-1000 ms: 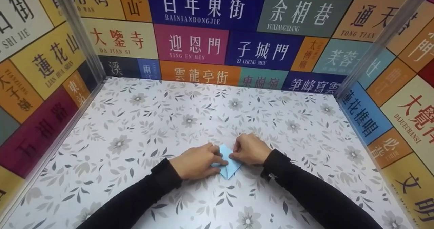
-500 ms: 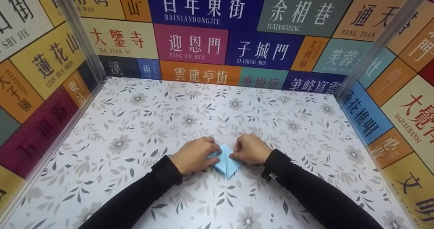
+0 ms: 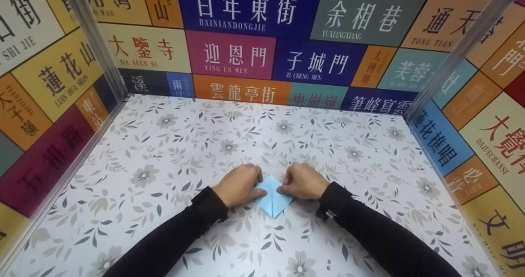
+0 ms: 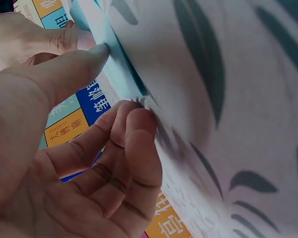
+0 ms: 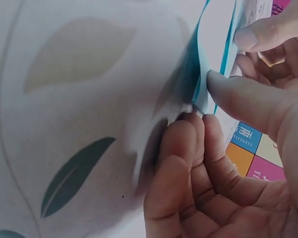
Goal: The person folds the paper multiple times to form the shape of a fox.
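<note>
A light blue sheet of paper (image 3: 271,203), folded into a small diamond, lies on the table with a crease or slit down its middle. My left hand (image 3: 239,185) holds its left corner, the thumb on top and the other fingers curled at the edge. On the opposite side my right hand (image 3: 304,181) pinches the right corner between thumb and curled fingers. In the left wrist view the thumb (image 4: 84,62) presses on the paper's face (image 4: 119,69). The right wrist view shows layered edges of the folded paper (image 5: 202,84) standing slightly apart under the right thumb (image 5: 238,94).
A white tabletop (image 3: 229,123) printed with grey flowers and leaves extends around the hands. Panels with coloured blocks of lettering (image 3: 229,55) enclose its back and both sides, with clear corner strips (image 3: 102,43) where they meet.
My left hand has drawn its fingers back from the middle of the paper to its left corner, so more of the diamond shows. The right hand has stayed at the right corner.
</note>
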Demonstrator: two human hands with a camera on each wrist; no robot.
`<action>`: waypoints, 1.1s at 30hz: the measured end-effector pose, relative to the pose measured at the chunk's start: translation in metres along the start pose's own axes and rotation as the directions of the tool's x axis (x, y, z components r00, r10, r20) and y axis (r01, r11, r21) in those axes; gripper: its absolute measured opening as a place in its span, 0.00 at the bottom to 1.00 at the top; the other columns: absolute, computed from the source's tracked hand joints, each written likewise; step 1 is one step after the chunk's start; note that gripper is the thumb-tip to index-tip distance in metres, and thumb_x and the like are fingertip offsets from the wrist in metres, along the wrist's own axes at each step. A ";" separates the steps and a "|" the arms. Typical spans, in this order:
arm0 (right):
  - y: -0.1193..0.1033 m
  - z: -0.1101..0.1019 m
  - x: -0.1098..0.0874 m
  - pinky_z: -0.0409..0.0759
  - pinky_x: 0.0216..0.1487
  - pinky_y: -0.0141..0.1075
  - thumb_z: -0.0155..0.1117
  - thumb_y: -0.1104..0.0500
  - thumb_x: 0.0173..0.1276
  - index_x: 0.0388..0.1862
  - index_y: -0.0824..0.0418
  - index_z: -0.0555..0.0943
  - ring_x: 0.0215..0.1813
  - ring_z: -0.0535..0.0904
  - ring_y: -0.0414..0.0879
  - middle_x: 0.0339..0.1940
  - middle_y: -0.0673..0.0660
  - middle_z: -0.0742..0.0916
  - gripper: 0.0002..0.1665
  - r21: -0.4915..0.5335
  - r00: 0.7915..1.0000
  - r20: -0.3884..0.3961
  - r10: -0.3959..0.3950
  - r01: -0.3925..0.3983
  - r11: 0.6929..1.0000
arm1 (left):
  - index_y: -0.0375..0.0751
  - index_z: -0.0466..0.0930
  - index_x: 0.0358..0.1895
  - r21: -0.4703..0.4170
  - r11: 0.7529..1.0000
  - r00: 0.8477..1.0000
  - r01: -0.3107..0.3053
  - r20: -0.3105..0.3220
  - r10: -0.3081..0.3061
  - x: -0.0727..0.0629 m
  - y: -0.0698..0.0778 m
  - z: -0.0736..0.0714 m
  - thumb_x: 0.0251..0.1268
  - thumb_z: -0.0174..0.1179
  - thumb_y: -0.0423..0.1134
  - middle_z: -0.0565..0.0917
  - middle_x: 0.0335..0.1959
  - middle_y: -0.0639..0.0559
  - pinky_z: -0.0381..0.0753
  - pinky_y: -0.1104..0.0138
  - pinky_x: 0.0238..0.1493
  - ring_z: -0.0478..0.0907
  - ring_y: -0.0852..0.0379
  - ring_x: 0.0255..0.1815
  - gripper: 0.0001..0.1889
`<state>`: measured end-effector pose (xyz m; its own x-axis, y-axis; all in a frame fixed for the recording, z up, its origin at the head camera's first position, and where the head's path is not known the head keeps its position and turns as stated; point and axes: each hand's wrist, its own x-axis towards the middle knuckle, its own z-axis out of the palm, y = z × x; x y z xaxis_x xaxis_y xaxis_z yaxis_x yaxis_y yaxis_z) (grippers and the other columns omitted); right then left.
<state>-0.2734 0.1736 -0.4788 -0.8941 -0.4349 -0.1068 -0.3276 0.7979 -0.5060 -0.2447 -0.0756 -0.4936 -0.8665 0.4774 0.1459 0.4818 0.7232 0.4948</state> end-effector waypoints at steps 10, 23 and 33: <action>0.002 0.000 0.003 0.86 0.43 0.34 0.89 0.58 0.68 0.43 0.61 0.91 0.35 0.85 0.40 0.34 0.53 0.93 0.13 0.064 0.999 0.027 -0.024 0.022 0.998 | 0.33 0.91 0.48 -0.072 0.997 1.000 0.026 0.013 -0.025 0.005 -0.002 0.001 0.69 0.85 0.43 0.91 0.40 0.43 0.92 0.53 0.46 0.86 0.49 0.37 0.17; 0.004 -0.005 0.001 0.81 0.41 0.32 0.86 0.60 0.71 0.35 0.58 0.88 0.33 0.81 0.38 0.30 0.49 0.89 0.11 0.107 0.996 0.032 -0.078 0.074 0.992 | 0.37 0.91 0.44 -0.088 0.995 0.999 0.037 0.029 -0.035 0.006 -0.007 0.001 0.70 0.84 0.43 0.89 0.36 0.47 0.85 0.59 0.43 0.79 0.57 0.35 0.14; 0.003 -0.006 0.000 0.80 0.39 0.32 0.85 0.61 0.72 0.37 0.58 0.89 0.33 0.80 0.39 0.31 0.50 0.89 0.10 0.123 0.995 0.043 -0.089 0.083 0.989 | 0.41 0.91 0.41 -0.108 0.994 1.000 0.023 0.019 -0.021 0.004 -0.012 -0.003 0.75 0.80 0.39 0.92 0.34 0.49 0.88 0.60 0.43 0.83 0.57 0.33 0.08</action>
<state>-0.2767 0.1784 -0.4750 -0.8473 -0.5219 -0.0983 -0.3607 0.7013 -0.6148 -0.2545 -0.0838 -0.4967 -0.8739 0.4711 0.1195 0.4447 0.6758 0.5878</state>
